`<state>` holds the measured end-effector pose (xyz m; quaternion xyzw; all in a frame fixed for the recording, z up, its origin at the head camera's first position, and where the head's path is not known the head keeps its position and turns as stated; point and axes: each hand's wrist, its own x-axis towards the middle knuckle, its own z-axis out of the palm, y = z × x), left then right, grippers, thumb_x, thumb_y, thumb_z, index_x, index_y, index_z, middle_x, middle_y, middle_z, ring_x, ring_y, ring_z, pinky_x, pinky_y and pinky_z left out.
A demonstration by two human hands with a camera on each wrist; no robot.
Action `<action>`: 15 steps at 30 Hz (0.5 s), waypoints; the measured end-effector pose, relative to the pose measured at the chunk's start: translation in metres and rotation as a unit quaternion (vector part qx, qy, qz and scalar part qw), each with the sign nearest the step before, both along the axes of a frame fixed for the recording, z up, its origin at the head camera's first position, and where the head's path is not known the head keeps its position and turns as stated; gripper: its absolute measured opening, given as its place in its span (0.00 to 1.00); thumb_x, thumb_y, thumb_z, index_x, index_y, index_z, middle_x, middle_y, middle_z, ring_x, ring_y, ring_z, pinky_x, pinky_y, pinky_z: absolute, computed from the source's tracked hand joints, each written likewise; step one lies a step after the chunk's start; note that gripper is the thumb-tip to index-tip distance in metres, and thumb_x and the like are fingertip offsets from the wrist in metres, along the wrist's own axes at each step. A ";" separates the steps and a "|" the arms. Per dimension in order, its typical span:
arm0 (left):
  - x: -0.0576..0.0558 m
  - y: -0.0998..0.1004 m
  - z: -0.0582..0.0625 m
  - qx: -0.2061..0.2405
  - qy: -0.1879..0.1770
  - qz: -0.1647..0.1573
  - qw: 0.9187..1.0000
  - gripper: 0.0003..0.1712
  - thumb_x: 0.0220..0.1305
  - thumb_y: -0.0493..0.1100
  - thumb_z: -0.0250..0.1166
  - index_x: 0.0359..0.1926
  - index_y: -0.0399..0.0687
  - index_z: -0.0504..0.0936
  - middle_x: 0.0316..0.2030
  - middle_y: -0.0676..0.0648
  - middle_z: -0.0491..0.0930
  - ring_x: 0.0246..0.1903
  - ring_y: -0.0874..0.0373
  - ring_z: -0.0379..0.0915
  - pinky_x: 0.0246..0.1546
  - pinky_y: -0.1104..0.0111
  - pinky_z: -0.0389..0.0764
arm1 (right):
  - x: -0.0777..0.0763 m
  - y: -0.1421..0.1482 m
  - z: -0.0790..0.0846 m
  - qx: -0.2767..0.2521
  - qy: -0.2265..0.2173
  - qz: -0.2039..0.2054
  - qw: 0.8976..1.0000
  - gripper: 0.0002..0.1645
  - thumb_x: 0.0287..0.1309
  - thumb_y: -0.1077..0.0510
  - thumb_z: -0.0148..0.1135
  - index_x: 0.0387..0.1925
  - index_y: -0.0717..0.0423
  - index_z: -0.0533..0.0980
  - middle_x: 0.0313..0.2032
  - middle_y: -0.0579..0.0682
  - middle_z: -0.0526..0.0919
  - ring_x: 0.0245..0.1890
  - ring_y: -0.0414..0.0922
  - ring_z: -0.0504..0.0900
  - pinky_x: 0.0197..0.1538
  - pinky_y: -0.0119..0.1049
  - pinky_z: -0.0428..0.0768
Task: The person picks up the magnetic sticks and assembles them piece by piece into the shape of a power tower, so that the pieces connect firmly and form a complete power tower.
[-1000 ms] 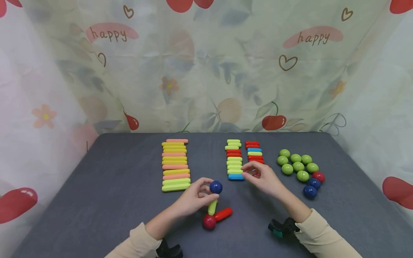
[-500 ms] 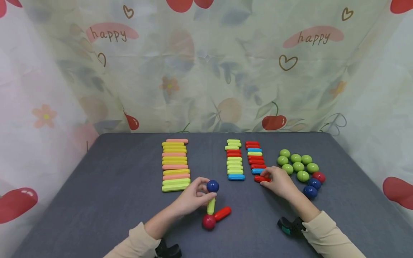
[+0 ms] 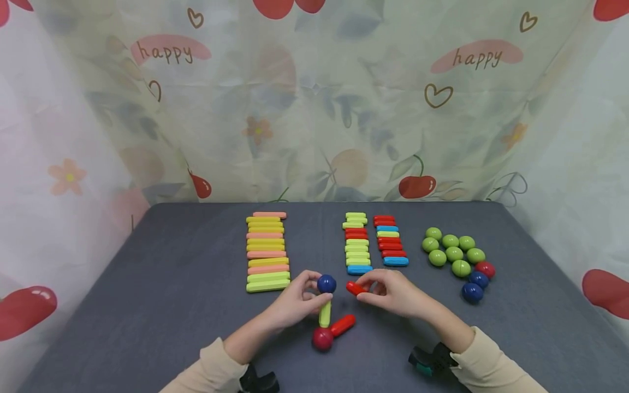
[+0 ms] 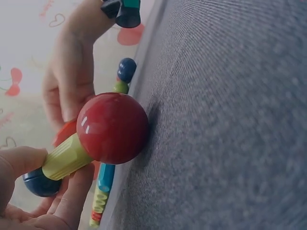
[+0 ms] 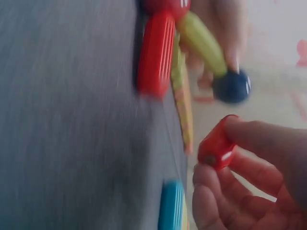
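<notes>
In the head view my left hand [image 3: 297,300] pinches the upper end of a yellow-green rod [image 3: 325,316], just under the blue ball [image 3: 326,284] on its top. The rod stands slightly tilted on a red ball [image 3: 322,339], from which a red rod [image 3: 343,326] sticks out to the right along the table. Close by on the right, my right hand [image 3: 395,292] pinches a short red rod [image 3: 356,288] between thumb and fingers. This rod [image 5: 218,146] is up off the table in the right wrist view, a small gap away from the blue ball [image 5: 232,87].
A column of pink, yellow and green rods [image 3: 266,247] lies at left on the dark table [image 3: 162,305]. Two columns of shorter rods [image 3: 357,248] lie behind my right hand. Several green balls [image 3: 454,254], plus red and blue balls [image 3: 473,293], sit at right.
My right hand went to the near end of the right-hand rod column, took hold of the red rod there and brought it left beside the blue ball. My left hand kept its hold, barely shifting.
</notes>
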<state>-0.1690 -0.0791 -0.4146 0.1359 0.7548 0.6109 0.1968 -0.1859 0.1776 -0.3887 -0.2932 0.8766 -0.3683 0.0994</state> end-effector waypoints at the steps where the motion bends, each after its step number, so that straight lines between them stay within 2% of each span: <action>1: 0.000 0.000 0.000 0.002 0.003 -0.004 1.000 0.28 0.66 0.45 0.64 0.58 0.36 0.64 0.46 0.41 0.75 0.38 0.57 0.80 0.45 0.61 0.83 | 0.001 -0.004 0.000 -0.008 -0.003 0.012 1.000 0.14 0.59 0.55 0.66 0.43 0.60 0.80 0.33 0.47 0.80 0.25 0.34 0.75 0.31 0.29 0.78; 5: 0.001 0.001 0.002 0.010 0.009 -0.017 1.000 0.28 0.67 0.44 0.63 0.61 0.36 0.64 0.46 0.40 0.74 0.38 0.56 0.80 0.45 0.61 0.83 | 0.004 -0.016 -0.003 -0.032 -0.007 0.032 0.999 0.13 0.60 0.55 0.65 0.43 0.59 0.81 0.32 0.47 0.81 0.26 0.33 0.75 0.33 0.29 0.79; 8: 0.001 0.000 0.004 0.021 -0.003 -0.023 1.000 0.27 0.67 0.43 0.62 0.62 0.38 0.64 0.47 0.41 0.74 0.38 0.57 0.80 0.45 0.61 0.83 | 0.004 -0.019 -0.005 -0.039 -0.005 0.032 0.999 0.13 0.60 0.55 0.65 0.43 0.59 0.81 0.32 0.46 0.81 0.27 0.33 0.75 0.33 0.29 0.79; 12: -0.001 0.000 0.006 0.030 -0.018 -0.026 0.999 0.25 0.65 0.43 0.64 0.56 0.36 0.65 0.45 0.41 0.77 0.37 0.58 0.79 0.43 0.64 0.83 | 0.004 -0.020 -0.005 -0.050 0.007 0.032 0.998 0.12 0.59 0.56 0.66 0.43 0.58 0.81 0.34 0.48 0.83 0.29 0.35 0.76 0.35 0.30 0.79; 15: -0.002 0.001 0.007 0.012 -0.007 -0.027 1.000 0.24 0.63 0.45 0.66 0.53 0.38 0.67 0.41 0.43 0.79 0.35 0.58 0.78 0.40 0.67 0.82 | 0.004 -0.021 -0.004 -0.058 0.019 0.030 0.998 0.11 0.59 0.57 0.66 0.43 0.57 0.81 0.35 0.48 0.83 0.31 0.36 0.76 0.36 0.31 0.79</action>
